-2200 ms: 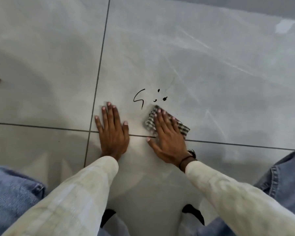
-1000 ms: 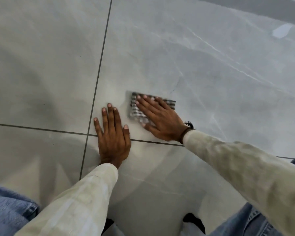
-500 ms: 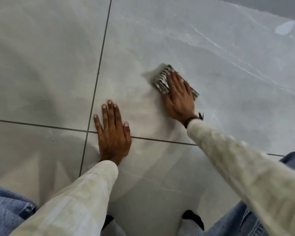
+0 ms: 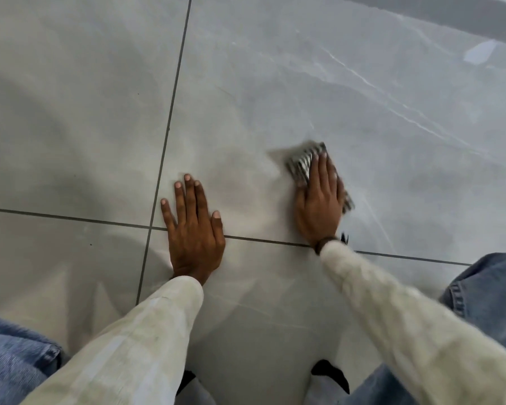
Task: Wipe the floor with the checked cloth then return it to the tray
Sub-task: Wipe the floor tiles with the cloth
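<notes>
The checked cloth (image 4: 301,164), black and white and folded small, lies on the grey tiled floor (image 4: 275,83). My right hand (image 4: 319,200) presses flat on top of it, fingers pointing away from me, and covers most of it; the cloth shows past the fingertips and at the hand's right edge. My left hand (image 4: 193,229) rests flat on the floor to the left, fingers spread, holding nothing. No black marks show on the tile. The tray is not in view.
Dark grout lines (image 4: 170,118) cross the floor beside and under my left hand. My knees in blue jeans (image 4: 488,290) sit at the lower left and lower right. A darker strip (image 4: 450,13) runs along the top right.
The black scribble seen earlier is gone from the tile. My right hand has swept the cloth left, then up and right, and now back toward me. My left hand has stayed planted.
</notes>
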### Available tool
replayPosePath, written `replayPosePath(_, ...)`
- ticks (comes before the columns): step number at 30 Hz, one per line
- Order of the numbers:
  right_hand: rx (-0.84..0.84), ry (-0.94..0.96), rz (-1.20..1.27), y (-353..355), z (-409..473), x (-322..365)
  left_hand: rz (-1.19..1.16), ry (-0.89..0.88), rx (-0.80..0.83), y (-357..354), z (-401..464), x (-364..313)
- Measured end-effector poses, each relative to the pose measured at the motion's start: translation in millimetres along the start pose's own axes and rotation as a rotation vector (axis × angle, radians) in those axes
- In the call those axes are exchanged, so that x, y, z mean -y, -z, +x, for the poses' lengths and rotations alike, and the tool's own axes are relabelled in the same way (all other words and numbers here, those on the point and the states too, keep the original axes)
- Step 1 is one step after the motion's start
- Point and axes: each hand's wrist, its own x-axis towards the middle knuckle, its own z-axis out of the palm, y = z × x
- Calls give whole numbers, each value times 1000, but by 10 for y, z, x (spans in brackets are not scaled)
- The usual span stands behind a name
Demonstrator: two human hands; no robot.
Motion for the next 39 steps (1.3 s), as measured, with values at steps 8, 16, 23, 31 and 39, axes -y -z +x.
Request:
replayPosePath(8,95,469,-35,-176,-50,415,3,-3,-5,8,-1,-25)
replayPosePath(16,38,55,-6,-111,188,152,5,-2,1,-14,16,-15)
replayPosePath(23,181,723,-57,-218,-150,472,46,-10,18,-28,-7,8)
replayPosePath(31,59,93,47,-18,-558,-196,28,-11,56,4,12,11)
replayPosePath(39,408,113,529,47,-551,610,-254,76,215,311,100,-143)
